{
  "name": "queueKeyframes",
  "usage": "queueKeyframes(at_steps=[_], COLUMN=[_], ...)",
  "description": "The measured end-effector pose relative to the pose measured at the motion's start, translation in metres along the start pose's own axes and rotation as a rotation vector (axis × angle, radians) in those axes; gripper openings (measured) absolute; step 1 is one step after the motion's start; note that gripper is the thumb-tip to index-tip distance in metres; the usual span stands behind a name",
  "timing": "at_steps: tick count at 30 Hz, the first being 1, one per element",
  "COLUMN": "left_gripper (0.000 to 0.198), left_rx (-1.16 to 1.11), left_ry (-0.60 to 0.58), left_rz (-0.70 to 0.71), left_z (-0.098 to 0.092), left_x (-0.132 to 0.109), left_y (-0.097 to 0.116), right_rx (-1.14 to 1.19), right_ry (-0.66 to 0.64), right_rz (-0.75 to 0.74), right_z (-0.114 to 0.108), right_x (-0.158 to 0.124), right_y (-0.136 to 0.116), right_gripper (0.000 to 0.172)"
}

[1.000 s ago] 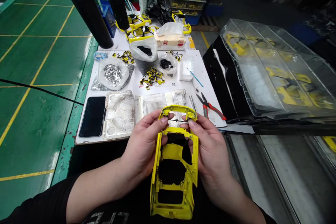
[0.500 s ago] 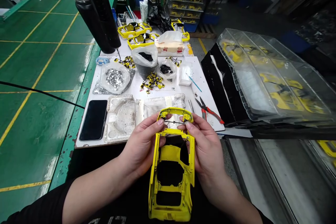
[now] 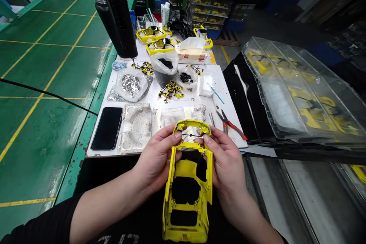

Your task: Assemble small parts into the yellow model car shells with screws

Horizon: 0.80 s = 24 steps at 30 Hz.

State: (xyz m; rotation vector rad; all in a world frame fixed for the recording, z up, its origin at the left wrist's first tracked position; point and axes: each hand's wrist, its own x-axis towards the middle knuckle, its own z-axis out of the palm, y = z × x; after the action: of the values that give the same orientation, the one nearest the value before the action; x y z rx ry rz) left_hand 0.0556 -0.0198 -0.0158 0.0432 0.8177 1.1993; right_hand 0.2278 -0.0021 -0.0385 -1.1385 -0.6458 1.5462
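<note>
A yellow plastic toy car body shell is held up in front of me, its hollow inner side towards me. My left hand grips its left edge near the far end, thumb on the inner corner. Opposite it, my right hand is closed round the right edge, with the thumb at the other corner. Between the two thumbs a thin black rod spans the shell's far opening, with small yellow pieces at its ends. The fingers beneath the shell are mostly hidden.
A black electric screwdriver hangs at upper left. On the white table lie a phone, a foam tray, bags of screws and silvery pieces, small yellow-black parts, and red-handled pliers. Clear-lidded boxes stand right.
My view has turned slightly left, so the table and its contents sit further right. Both hands keep their hold on the shell, with the thumbs barely shifted.
</note>
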Motion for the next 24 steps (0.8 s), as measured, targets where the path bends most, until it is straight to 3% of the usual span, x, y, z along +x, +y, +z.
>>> queueKeyframes(at_steps=[6, 9, 11, 14, 17, 20, 24], left_gripper=[0.037, 0.037, 0.039, 0.046, 0.051, 0.053, 0.053], left_rx=[-0.011, -0.021, -0.019, -0.007, 0.021, 0.028, 0.016], left_ry=[0.0, -0.022, -0.039, -0.053, -0.064, -0.088, -0.105], left_rz=[0.027, 0.058, 0.067, 0.062, 0.06, 0.047, 0.049], left_z=[-0.009, -0.01, -0.012, -0.016, -0.02, -0.02, -0.022], left_x=[-0.004, -0.01, -0.013, -0.013, -0.013, -0.013, -0.015], left_y=[0.002, 0.005, 0.007, 0.009, 0.011, 0.013, 0.015], right_rx=[-0.424, -0.619, -0.795, -1.067, -1.235, -1.442, -1.696], right_ry=[-0.182, -0.143, -0.115, -0.169, -0.254, -0.316, -0.38], right_rz=[-0.344, -0.485, -0.557, -0.633, -0.654, -0.617, -0.53], right_z=[-0.016, -0.013, 0.001, 0.043, 0.101, 0.156, 0.205], right_x=[0.018, 0.042, 0.066, 0.113, 0.165, 0.211, 0.25], right_y=[-0.021, -0.044, -0.058, -0.074, -0.078, -0.073, -0.062], right_gripper=[0.036, 0.034, 0.038, 0.039, 0.02, 0.012, 0.024])
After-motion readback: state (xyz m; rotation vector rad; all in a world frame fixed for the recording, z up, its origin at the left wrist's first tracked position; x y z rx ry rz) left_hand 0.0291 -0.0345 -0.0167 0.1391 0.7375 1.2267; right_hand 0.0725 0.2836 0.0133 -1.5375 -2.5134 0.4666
